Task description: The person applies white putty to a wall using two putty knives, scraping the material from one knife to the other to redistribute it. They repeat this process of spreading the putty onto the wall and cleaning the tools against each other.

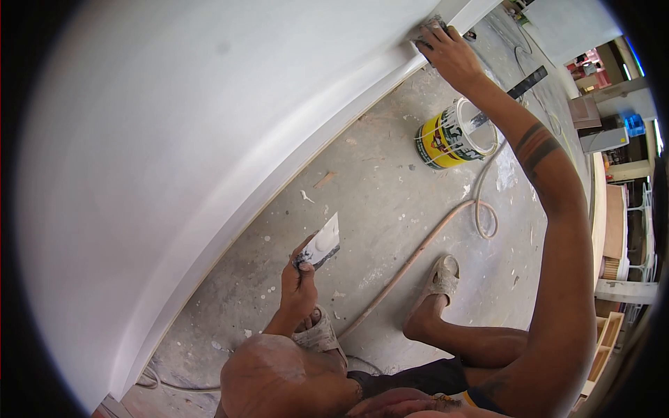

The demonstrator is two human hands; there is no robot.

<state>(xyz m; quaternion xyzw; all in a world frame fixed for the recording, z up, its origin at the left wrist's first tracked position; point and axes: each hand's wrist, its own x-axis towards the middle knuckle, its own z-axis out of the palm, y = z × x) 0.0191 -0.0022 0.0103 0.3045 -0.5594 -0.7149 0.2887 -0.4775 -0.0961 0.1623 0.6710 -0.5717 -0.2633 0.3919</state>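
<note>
Two hands are full: the left hand [298, 292] grips a scraper [333, 226] bearing paste [324, 242] above the floor [376, 223], while the right hand [451, 56] clutches a dark-edged tool [427, 58], mostly hidden, at the panel's [174, 139] lower edge. Tilting the scraper could drop paste; uneven pressure from the tool might gouge the panel.

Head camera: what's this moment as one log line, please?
left hand: holding flat tool, white paste | right hand: at white panel | bucket: on floor
</note>
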